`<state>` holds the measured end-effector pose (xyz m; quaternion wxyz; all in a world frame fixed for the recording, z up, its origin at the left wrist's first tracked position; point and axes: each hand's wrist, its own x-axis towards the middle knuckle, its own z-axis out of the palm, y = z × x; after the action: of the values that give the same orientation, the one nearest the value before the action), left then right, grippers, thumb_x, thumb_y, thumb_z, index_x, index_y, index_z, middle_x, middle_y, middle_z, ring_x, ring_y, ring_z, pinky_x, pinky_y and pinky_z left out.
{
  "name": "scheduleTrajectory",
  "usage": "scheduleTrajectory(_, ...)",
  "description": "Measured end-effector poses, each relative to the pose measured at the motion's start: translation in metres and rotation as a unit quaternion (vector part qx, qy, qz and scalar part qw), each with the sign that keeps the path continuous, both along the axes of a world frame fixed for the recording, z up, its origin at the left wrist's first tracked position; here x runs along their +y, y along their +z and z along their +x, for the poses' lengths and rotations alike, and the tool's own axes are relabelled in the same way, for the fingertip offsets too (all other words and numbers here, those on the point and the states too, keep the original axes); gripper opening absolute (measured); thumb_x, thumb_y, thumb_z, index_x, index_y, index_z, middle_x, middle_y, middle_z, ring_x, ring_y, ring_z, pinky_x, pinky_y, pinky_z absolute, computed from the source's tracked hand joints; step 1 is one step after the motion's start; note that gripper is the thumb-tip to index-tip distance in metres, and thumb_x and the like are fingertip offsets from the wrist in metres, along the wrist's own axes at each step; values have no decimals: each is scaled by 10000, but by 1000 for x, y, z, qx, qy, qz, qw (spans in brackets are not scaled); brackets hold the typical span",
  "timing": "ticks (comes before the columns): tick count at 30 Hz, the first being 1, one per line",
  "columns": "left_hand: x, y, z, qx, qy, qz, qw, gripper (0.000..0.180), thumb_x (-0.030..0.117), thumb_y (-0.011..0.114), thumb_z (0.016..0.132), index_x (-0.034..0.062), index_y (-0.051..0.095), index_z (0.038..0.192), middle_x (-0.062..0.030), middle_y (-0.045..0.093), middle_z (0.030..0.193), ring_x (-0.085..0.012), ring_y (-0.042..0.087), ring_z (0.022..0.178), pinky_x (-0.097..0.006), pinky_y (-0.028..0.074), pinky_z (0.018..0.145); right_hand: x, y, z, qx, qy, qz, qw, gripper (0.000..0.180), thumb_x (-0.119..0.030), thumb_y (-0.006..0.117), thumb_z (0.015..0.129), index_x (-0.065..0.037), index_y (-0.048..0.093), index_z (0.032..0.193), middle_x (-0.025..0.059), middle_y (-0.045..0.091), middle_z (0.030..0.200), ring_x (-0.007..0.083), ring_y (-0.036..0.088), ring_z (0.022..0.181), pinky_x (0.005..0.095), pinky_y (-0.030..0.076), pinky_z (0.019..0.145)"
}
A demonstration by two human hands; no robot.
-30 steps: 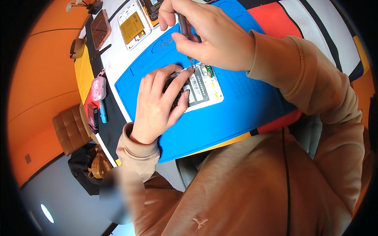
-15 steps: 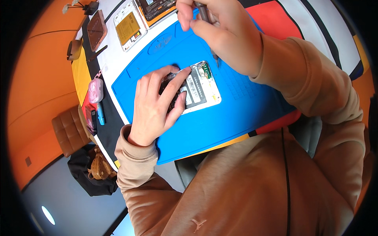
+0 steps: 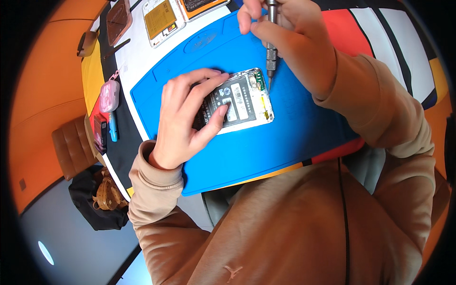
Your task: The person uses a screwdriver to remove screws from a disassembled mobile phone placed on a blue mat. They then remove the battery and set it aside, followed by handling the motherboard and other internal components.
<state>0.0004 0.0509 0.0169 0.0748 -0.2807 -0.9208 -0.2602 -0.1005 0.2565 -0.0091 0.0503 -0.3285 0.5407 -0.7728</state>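
Note:
An opened phone (image 3: 244,100) with its back cover off lies on a blue work mat (image 3: 285,137), its dark battery showing. My left hand (image 3: 187,116) rests flat on the phone's left half, fingers spread over the battery, pinning it down. My right hand (image 3: 292,42) grips a slim metal screwdriver (image 3: 271,52) upright. The tip points down at the phone's upper right corner, just at its edge.
Another opened phone with a yellow battery (image 3: 161,19) and a brown case (image 3: 118,16) lie at the mat's far side. A pink pouch (image 3: 109,95), a blue pen (image 3: 113,127) and a dark card sit at the left table edge. A brown stool (image 3: 71,147) and black bag (image 3: 99,199) stand on the floor.
My right hand lifted the screwdriver away from the phone, then brought its tip back down at the phone's upper right corner. My left hand stayed on the phone.

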Motion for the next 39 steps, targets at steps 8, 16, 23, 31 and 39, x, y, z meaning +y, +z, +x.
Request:
scheduleTrajectory(8,-7,-6,-2,-54,7,93,994,205,86,773,744,91,741,946,-24,688,902,-192,575,861,-305,402,837,5,9,15,-173,56,21,983,151,-31,630,907,-62,502,982,-9,538,806,19,481,631,165,390,557)
scheduleTrajectory(16,-8,-7,-3,-46,-18,86,995,224,129,826,709,101,746,916,-1,695,857,-174,581,827,-298,389,791,4,9,18,-229,40,113,966,178,-75,658,918,-72,498,998,-6,568,775,35,541,609,167,449,559)
scheduleTrajectory(23,-7,-7,-3,-40,-13,92,995,173,107,834,701,64,742,841,-19,697,805,-183,595,787,-303,407,787,0,3,19,-189,49,64,979,171,-53,643,933,-62,487,1003,5,569,778,47,554,620,178,466,576)
scheduleTrajectory(31,-8,-11,-5,-23,-19,109,994,123,117,827,714,90,745,803,-12,684,778,-165,564,731,-295,382,726,2,10,23,-203,47,58,976,178,-23,637,931,-54,482,1012,4,568,789,49,552,629,169,459,587)
scheduleTrajectory(39,-8,-12,-5,-14,-22,115,993,116,115,831,705,94,748,784,-3,680,751,-157,557,712,-295,377,712,1,10,24,-190,48,50,979,183,-8,630,930,-48,475,1018,2,563,795,38,542,635,157,443,589)
